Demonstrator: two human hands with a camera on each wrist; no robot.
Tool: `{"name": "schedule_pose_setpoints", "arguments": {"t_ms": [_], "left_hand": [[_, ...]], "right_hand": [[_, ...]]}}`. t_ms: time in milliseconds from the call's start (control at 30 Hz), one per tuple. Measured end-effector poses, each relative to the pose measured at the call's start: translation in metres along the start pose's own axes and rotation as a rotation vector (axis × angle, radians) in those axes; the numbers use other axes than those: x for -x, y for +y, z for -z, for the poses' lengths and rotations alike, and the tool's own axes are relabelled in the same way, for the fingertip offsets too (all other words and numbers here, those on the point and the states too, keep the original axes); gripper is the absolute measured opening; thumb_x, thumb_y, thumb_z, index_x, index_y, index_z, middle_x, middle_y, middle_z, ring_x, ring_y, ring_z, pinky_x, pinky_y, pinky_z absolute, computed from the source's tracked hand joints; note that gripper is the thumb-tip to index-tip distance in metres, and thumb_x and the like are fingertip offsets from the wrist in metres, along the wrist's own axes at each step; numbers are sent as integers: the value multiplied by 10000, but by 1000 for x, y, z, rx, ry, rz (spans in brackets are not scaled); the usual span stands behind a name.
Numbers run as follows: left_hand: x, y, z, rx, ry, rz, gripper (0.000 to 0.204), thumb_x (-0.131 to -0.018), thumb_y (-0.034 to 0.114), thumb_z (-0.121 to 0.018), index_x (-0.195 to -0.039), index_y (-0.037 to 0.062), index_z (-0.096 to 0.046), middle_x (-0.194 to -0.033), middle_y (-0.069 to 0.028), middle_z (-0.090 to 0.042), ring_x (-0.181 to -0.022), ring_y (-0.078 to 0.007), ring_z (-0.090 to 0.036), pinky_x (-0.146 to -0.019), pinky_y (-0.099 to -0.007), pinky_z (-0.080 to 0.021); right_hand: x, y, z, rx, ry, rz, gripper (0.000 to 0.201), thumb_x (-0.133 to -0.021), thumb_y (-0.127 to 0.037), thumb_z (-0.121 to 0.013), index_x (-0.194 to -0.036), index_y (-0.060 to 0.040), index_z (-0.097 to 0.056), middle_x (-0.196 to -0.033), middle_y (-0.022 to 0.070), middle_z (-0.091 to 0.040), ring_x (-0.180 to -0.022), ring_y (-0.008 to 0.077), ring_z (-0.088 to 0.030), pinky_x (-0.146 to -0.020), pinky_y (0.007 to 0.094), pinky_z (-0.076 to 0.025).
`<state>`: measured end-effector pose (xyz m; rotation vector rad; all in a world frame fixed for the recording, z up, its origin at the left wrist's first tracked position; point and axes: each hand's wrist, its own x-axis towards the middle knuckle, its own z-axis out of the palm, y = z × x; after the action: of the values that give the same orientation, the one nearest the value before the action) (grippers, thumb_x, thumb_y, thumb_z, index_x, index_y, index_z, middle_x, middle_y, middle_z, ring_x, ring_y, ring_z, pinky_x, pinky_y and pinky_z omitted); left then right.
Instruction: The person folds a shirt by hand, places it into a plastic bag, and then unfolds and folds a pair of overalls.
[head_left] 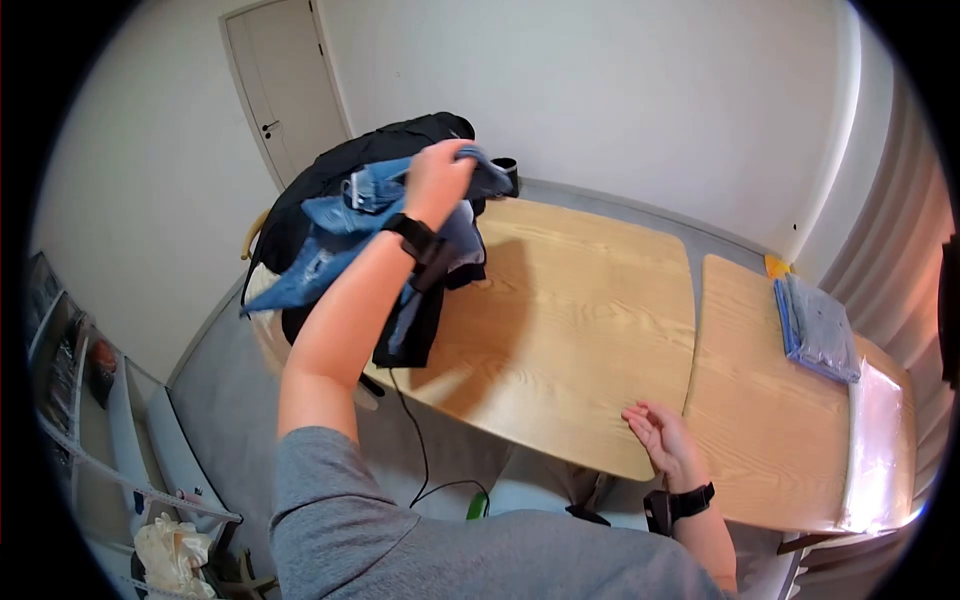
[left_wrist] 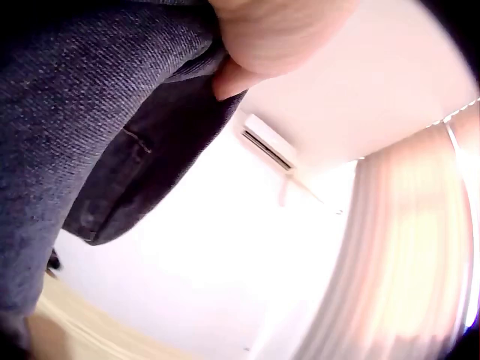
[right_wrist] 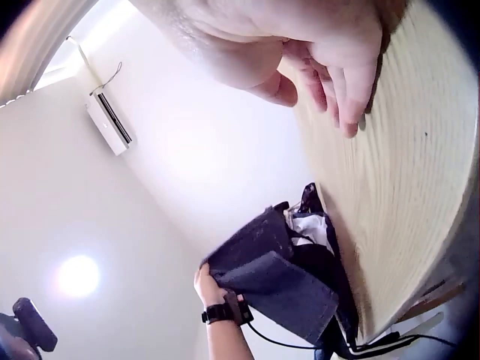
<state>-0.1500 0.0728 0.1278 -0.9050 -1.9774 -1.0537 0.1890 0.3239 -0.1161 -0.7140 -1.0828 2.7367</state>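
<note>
Blue denim jeans (head_left: pixel 325 255) hang from my left hand (head_left: pixel 440 185), which grips them above the pile at the table's left end. Close up in the left wrist view, the denim (left_wrist: pixel 90 127) fills the left side, its folds bunched under the hand (left_wrist: pixel 281 34). Most of the left fingers are hidden there. My right hand (head_left: pixel 665 440) rests at the front edge of the wooden table (head_left: pixel 590 330), fingers loosely bent and holding nothing. From the right wrist, the same hand (right_wrist: pixel 322 56) shows above the tabletop, with the raised denim (right_wrist: pixel 277 289) beyond it.
A black jacket (head_left: pixel 340 165) and other dark clothes (head_left: pixel 410 335) are heaped at the table's left end. Folded clothes in clear plastic (head_left: pixel 820 325) and a shiny plastic sheet (head_left: pixel 875 450) lie on the second table at right. A black cable (head_left: pixel 415 440) hangs below the front edge.
</note>
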Motion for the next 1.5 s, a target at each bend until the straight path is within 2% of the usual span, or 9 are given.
{"name": "schedule_pose_setpoints", "arguments": {"t_ms": [133,333,533,633,733,867,1133,1233,1500], "left_hand": [[75,107,-37,394,-358,-4,199,-813,66,-579,-988,5,-653,-908,-149,-682,-823,-199,-655,-746,-293,-494],[220,200,-59,557,-929,-203,246,-780,71,-582,-1021,43,-622,-960,-148,-645,-904,-312,-617,-784,-352,-492],[220,215,-18,772,-1342,-230,499,-817,194,-651,-1273,59,-503,-1155,-146,-561,-1077,-305,-521,-909,-379,-413],[195,186,-3,597,-1091,-248,464,-843,184,-643,-1271,64,-509,-1205,-117,-554,-1120,-256,-520,-954,-366,-405],[179,129,-3,603,-1058,305,426,-902,125,-565,-1309,69,-452,-1098,-72,-611,-1011,-155,-577,-886,-289,-440],[166,73,-19,473,-1272,778,408,-939,188,-521,-1325,73,-457,-1120,-86,-615,-1065,-152,-540,-929,-306,-408],[156,11,-73,266,-1497,322,403,-914,175,-547,-1301,72,-509,-1313,-153,-505,-1179,-221,-486,-994,-317,-366],[150,2,-82,203,-1222,237,659,-887,117,-573,-1460,184,-255,-1544,-155,-86,-1312,-268,-349,-1033,-345,-340],[177,2,-41,155,-1045,62,616,-852,158,-622,-1391,43,-349,-1481,-259,-209,-1373,-364,-242,-1092,-382,-252]], "right_hand": [[11,9,2,-17,-44,85,454,-970,-335,-444,-1194,61,-455,-1144,204,-572,-1084,278,-568,-935,352,-463],[54,-16,6,-191,-187,6,644,-959,-500,-359,-1303,45,-372,-1241,214,-527,-1100,281,-548,-972,382,-420],[61,-8,15,-63,-177,74,498,-912,-160,-555,-1315,51,-354,-1257,182,-525,-1132,242,-533,-961,343,-426],[62,-13,10,55,-49,75,534,-893,-147,-573,-1335,41,-340,-1308,183,-471,-1183,230,-485,-976,333,-409],[79,-47,-20,350,133,276,608,-852,-111,-607,-1370,14,-314,-1345,188,-416,-1221,219,-435,-984,327,-392],[58,-84,-59,493,-92,245,686,-780,-50,-646,-1392,-57,-335,-1368,201,-382,-1255,247,-398,-1007,349,-365],[-49,-95,-99,1426,-276,467,944,-573,-6,-735,-1410,-194,-341,-1346,230,-384,-1259,351,-390,-1018,380,-369],[-77,-84,-104,1980,-139,515,885,-626,-47,-704,-1408,-243,-341,-1355,200,-367,-1253,377,-391,-988,400,-390],[-146,-77,-90,1910,-5,516,527,-752,-101,-597,-1265,-158,-496,-1098,201,-602,-1028,365,-582,-837,451,-466]]}}
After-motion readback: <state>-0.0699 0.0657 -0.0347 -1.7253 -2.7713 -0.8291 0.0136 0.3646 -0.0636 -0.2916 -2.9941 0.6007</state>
